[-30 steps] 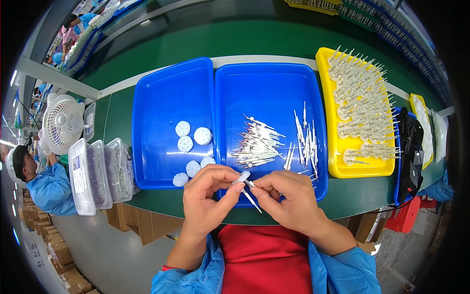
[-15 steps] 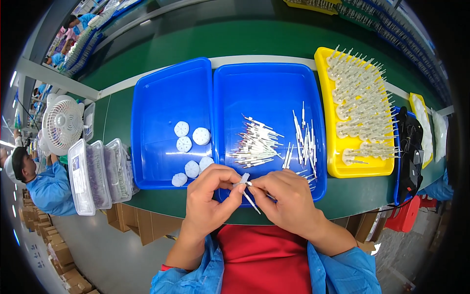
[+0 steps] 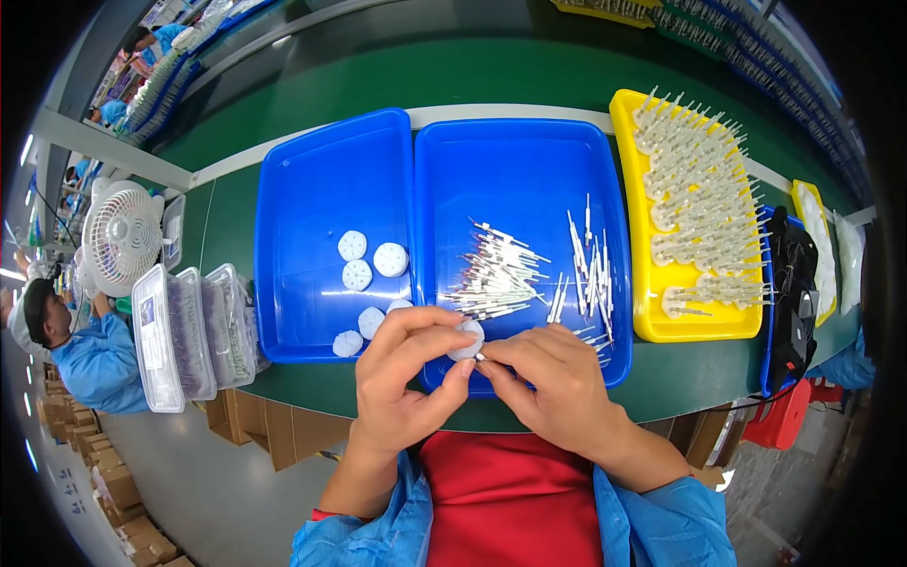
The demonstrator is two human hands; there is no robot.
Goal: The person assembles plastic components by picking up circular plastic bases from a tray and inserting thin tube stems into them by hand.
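Observation:
My left hand (image 3: 402, 373) is closed, its thumb and fingers pinching a round white disc (image 3: 468, 341) over the front edge of the trays. My right hand (image 3: 557, 378) is closed too, with thumb and forefinger pinching a thin white stick (image 3: 481, 357) whose tip touches the disc's lower right edge. Most of that stick is hidden by the fingers. Similar white discs (image 3: 357, 275) lie in the left blue tray (image 3: 321, 170). A heap of thin white sticks (image 3: 501, 274) and some looser ones (image 3: 593, 274) lie in the right blue tray (image 3: 510, 156).
A yellow tray (image 3: 652, 326) at the right holds rows of discs bristling with sticks. Black cables (image 3: 789, 274) lie beyond it. Clear plastic boxes (image 3: 161, 340) and a white fan (image 3: 123, 231) stand at the left, near a person in blue (image 3: 99, 364). Cardboard boxes (image 3: 274, 425) are below the bench.
The disc in my left hand has turned from nearly edge-on to showing its round face. The stick that pointed down toward me is now mostly out of sight. Both hands stay in place.

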